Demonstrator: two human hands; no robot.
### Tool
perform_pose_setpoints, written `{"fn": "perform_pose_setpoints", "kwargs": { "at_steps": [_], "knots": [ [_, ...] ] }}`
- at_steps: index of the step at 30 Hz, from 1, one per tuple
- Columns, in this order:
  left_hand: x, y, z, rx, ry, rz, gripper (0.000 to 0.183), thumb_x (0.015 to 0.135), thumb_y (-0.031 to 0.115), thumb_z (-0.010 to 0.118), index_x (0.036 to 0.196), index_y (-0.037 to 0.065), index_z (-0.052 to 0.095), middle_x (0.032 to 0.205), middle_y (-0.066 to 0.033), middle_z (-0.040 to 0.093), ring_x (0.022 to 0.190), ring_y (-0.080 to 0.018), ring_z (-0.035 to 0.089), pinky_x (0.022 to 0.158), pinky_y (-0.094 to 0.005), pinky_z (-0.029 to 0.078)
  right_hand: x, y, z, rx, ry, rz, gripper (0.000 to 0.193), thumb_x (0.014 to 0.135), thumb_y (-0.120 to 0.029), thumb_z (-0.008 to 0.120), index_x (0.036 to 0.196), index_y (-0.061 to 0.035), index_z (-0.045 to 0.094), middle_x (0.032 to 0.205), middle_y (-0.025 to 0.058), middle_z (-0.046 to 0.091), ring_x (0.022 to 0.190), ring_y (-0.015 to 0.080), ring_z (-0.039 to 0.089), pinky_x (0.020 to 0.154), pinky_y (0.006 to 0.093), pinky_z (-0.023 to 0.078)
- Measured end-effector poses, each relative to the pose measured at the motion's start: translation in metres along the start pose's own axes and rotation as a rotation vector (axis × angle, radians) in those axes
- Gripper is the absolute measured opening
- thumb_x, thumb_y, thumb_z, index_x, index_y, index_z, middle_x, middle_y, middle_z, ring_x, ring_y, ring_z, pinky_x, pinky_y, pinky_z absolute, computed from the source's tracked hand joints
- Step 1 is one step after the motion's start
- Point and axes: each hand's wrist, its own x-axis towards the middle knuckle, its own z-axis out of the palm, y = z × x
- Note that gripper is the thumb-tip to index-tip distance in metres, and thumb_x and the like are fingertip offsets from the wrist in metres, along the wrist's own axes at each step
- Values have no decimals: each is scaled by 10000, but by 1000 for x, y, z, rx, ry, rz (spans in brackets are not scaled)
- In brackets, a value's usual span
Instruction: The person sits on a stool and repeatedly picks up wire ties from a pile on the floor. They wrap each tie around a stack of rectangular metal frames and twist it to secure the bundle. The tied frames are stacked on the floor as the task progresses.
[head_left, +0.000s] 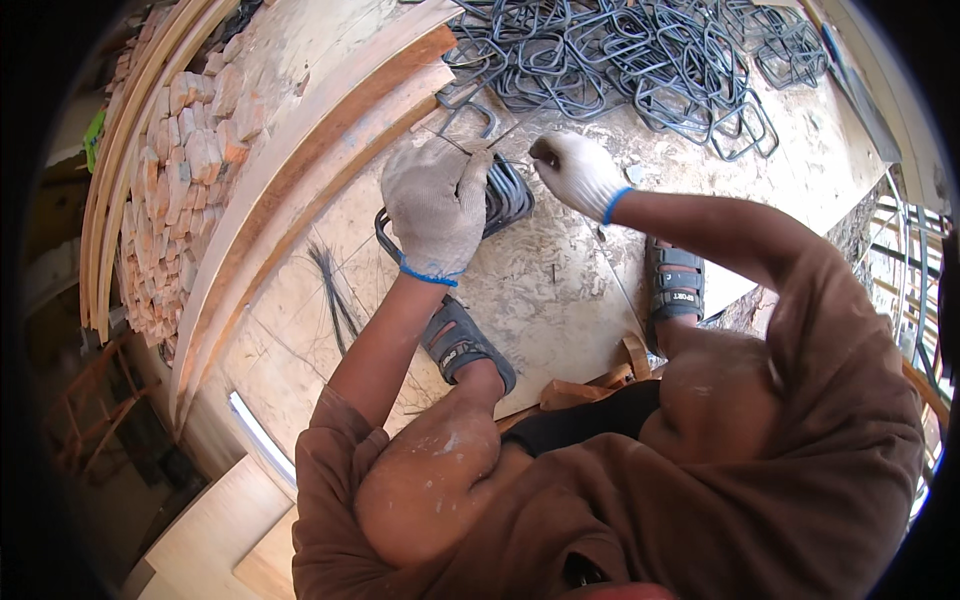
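Observation:
My left hand (pixel 436 205), in a white work glove with a blue cuff, presses down on a stacked bundle of bent steel stirrups (pixel 505 197) lying on a plywood board (pixel 560 290). My right hand (pixel 577 172), gloved the same way, is pinched shut on a thin tie wire (pixel 478 152) that runs across to the top of the bundle. The bundle's left end is hidden under my left palm. I squat over the board, with both sandalled feet (pixel 466 343) planted on it.
A large heap of loose steel stirrups (pixel 640 60) lies at the far side of the board. A bunch of thin dark wires (pixel 335 295) lies left of my foot. Timber planks (pixel 300 190) and a pile of bricks (pixel 190 170) run along the left. A drop-off lies below at left.

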Motion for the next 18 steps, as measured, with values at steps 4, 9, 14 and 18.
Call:
{"fn": "perform_pose_setpoints", "kwargs": {
  "at_steps": [4, 9, 14, 18],
  "knots": [
    [5, -4, -1, -7, 48, 37, 66, 899, 92, 792, 924, 38, 820, 833, -133, 732, 808, -342, 681, 754, -466, 514, -13, -71, -87, 27, 85, -548, 245, 950, -144, 759, 1189, -91, 773, 1063, 153, 761, 1028, 349, 745, 896, 454, 595],
    [6, -1, 1, 2, -8, 22, 63, 913, 75, 766, 935, 28, 802, 892, -143, 756, 822, -357, 682, 767, -474, 517, 15, -90, -88, -210, 234, -638, 284, 970, -191, 760, 1237, -96, 751, 1188, 132, 753, 1091, 346, 721, 910, 477, 580],
    [4, 0, -2, 11, -35, 19, 92, 931, 58, 739, 972, 15, 809, 962, -157, 788, 873, -365, 702, 816, -468, 527, 25, -82, -87, -98, 132, -505, 180, 988, -305, 739, 1064, -160, 814, 950, 106, 774, 908, 361, 761, 795, 483, 615],
    [-4, 1, 0, -114, -27, -35, 120, 937, 125, 755, 991, 54, 837, 960, -139, 802, 900, -367, 715, 870, -482, 522, 14, -77, -92, -23, 92, -439, 191, 978, -289, 742, 1093, -158, 819, 931, 107, 785, 891, 360, 773, 766, 468, 618]
  ]
}}
